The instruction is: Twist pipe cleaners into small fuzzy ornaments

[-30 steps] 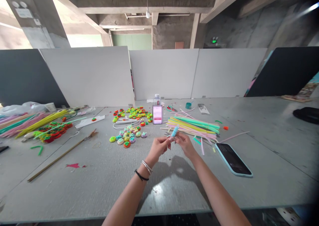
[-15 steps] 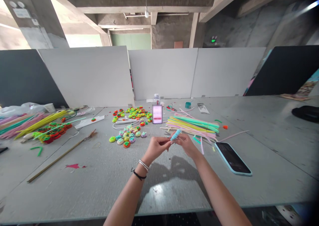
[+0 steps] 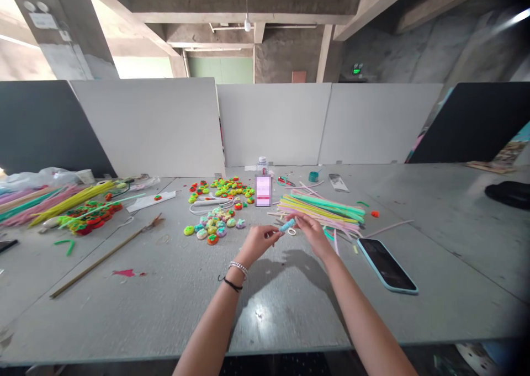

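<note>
A light-blue fuzzy coil (image 3: 287,225), which looks like wound pipe cleaner, is held above the table between both hands. The fingers of my left hand (image 3: 260,244) pinch its lower left end. At its upper right end, my right hand (image 3: 314,237) has its fingertips closed on it. A white ring (image 3: 292,232) shows just below the coil; what it belongs to is hidden. Behind my right hand lies a bundle of pink, yellow and mint pipe cleaners (image 3: 325,206). Small pastel fuzzy pieces (image 3: 215,221) lie to the left of my left hand.
A propped phone (image 3: 263,191) stands before a bottle (image 3: 262,162). On the right lies a blue-cased phone (image 3: 388,265). Red and yellow-green pieces (image 3: 229,185), a wooden stick (image 3: 105,256) and more pipe cleaners (image 3: 68,202) are to the left. White panels (image 3: 273,122) border the back.
The blue coil has tipped from steep to flatter and moved slightly down and left. My right hand has shifted on it. The white ring has come into view.
</note>
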### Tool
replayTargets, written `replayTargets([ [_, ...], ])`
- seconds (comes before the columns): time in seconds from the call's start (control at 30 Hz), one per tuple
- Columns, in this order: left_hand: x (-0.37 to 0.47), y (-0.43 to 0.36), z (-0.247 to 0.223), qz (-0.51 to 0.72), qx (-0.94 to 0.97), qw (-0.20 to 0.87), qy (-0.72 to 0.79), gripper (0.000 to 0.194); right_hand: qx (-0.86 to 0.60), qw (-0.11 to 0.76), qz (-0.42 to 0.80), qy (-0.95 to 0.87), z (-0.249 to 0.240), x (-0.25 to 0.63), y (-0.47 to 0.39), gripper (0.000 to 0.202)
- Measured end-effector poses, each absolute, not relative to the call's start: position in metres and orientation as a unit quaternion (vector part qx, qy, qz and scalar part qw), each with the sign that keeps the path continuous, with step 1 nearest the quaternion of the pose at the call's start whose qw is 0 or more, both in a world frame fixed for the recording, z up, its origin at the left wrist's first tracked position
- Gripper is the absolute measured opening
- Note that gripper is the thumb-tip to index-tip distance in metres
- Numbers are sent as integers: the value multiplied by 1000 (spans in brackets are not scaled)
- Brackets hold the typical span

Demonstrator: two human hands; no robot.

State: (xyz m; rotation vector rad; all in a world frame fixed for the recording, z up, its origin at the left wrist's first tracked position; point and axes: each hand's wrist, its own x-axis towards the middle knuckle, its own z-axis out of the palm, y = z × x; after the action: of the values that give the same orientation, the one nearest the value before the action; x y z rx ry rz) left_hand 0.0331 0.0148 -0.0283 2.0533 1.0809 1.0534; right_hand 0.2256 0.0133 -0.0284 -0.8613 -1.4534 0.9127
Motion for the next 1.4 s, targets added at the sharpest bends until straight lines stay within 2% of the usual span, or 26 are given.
replayTargets([
  [0.2,32,17,-31,394,780,258,412,40,-382,566,400,-612,-42,227,25,33],
  [0.47,32,13,-28,390,792,204,424,38,-401,622,441,-509,-54,219,34,34],
  [0.8,31,12,-29,341,829,51,440,37,-433,599,416,-529,-46,220,27,37],
  [0.97,31,13,-32,323,841,9,435,40,-431,587,421,-541,-45,218,26,37],
  [1.07,33,12,-32,342,833,31,433,39,-421,601,421,-533,-46,218,26,36],
  [1.2,36,11,-30,395,804,135,424,37,-391,625,426,-524,-44,217,25,30],
  [1.3,36,11,-30,417,781,201,419,41,-361,623,447,-531,-42,219,23,29],
  [1.4,36,12,-30,427,771,221,419,43,-359,610,463,-534,-40,220,21,33],
])
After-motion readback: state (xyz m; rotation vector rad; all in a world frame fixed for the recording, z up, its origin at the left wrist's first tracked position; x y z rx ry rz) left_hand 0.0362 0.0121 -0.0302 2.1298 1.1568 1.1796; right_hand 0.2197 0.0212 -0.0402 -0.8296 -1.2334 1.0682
